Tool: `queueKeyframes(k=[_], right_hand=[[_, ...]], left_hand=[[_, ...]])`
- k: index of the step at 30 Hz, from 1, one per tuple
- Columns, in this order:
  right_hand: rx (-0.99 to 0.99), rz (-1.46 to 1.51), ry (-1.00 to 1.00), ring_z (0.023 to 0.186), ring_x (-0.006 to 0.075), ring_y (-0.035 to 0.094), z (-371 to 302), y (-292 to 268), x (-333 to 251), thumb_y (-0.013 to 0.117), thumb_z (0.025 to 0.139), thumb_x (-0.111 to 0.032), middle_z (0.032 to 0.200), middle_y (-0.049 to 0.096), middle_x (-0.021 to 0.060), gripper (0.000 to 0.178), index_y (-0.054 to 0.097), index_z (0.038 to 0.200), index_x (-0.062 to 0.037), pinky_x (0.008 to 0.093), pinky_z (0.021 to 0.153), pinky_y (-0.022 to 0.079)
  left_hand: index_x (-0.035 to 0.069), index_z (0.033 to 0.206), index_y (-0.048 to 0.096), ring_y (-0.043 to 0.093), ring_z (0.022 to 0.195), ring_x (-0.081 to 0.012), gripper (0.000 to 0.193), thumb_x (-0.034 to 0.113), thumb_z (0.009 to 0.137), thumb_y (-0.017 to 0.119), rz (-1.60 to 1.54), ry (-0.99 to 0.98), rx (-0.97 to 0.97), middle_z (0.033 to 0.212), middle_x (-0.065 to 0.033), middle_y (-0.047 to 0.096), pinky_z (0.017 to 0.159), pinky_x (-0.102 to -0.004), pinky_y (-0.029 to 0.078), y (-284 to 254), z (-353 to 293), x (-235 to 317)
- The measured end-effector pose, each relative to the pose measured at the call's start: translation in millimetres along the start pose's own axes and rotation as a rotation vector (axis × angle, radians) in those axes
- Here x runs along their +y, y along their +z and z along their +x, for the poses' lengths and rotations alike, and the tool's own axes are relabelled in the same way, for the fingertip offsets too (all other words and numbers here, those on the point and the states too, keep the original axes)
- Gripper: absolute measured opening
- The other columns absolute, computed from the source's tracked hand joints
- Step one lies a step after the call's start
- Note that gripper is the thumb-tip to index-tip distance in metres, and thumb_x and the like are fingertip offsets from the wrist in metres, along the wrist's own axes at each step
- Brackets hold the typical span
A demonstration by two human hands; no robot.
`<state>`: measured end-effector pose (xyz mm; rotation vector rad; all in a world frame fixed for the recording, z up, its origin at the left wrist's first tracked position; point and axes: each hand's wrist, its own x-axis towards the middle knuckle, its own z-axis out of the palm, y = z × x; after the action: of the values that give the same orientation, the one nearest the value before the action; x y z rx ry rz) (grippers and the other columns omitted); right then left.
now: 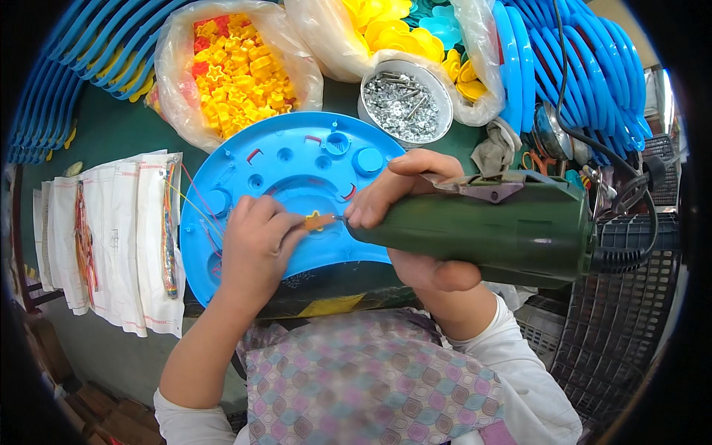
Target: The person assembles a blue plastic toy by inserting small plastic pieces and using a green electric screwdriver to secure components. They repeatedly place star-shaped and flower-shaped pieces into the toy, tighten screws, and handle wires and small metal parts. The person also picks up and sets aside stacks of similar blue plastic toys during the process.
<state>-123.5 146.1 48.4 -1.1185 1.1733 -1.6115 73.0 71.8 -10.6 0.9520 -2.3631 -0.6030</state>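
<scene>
A blue curved plastic shell (297, 141) lies on the table before me, with round posts and small red parts. My left hand (259, 241) is over its near left part, fingers closed at a small yellow star-shaped piece (314, 215), partly covered by a fingertip. In my right hand (393, 194) is a dark green electric screwdriver (475, 233), held lying sideways with its tip toward the left fingers. The tip almost meets the star piece; whether they touch, and any screw there, is too small to tell. Thin pink and yellow wires (204, 204) run along the shell's left side.
A clear bag of yellow stars (245, 81) and a white bowl of screws (406, 101) stand behind the shell. Blue shells are stacked at the far left and right (593, 67). Bundled wires lie on white sheets (122, 237) at left. A black cable (567, 89) hangs at right.
</scene>
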Motion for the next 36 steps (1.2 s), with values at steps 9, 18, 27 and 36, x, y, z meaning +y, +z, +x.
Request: queueKeyframes(k=[9, 18, 27, 36], right_hand=[[-0.151, 0.025, 0.019, 0.084, 0.0258, 0.067, 9, -6, 15, 0.071, 0.064, -0.089, 0.091, 0.065, 0.0138, 0.118, 0.042, 0.135, 0.0006, 0.042, 0.082, 0.057], [-0.236, 0.361, -0.149, 0.076, 0.0302, 0.068, -7, -8, 6, 0.059, 0.065, -0.097, 0.085, 0.067, 0.0172, 0.127, 0.04, 0.138, 0.0047, 0.0457, 0.073, 0.059], [-0.124, 0.159, 0.102, 0.077, 0.027, 0.068, -48, 11, 15, 0.056, 0.064, -0.099, 0.084, 0.067, 0.0155, 0.124, 0.044, 0.133, 0.0044, 0.0417, 0.075, 0.059], [-0.405, 0.423, -0.176, 0.102, 0.0232, 0.067, -31, 11, 50, 0.077, 0.083, -0.056, 0.103, 0.068, 0.0148, 0.087, 0.045, 0.143, -0.0015, 0.0345, 0.091, 0.053]], left_hand=[[0.007, 0.089, 0.073, 0.056, 0.086, -0.0283, 0.02, 0.008, 0.073, 0.083, 0.015, 0.014, 0.007, 0.088, -0.0061, 0.06, 0.077, -0.0402, 0.047, 3, -1, -1], [0.005, 0.096, 0.074, 0.057, 0.091, -0.029, 0.019, 0.008, 0.078, 0.08, -0.012, -0.004, -0.071, 0.093, -0.0086, 0.061, 0.081, -0.039, 0.048, -5, -2, -4], [0.003, 0.099, 0.075, 0.061, 0.095, -0.0299, 0.018, 0.004, 0.082, 0.075, -0.031, 0.046, -0.177, 0.096, -0.0106, 0.06, 0.084, -0.04, 0.05, -12, 4, -11], [0.0, 0.096, 0.071, 0.064, 0.095, -0.0317, 0.016, 0.003, 0.081, 0.074, -0.039, 0.085, -0.12, 0.097, -0.0121, 0.06, 0.082, -0.0412, 0.053, -4, 2, -8]])
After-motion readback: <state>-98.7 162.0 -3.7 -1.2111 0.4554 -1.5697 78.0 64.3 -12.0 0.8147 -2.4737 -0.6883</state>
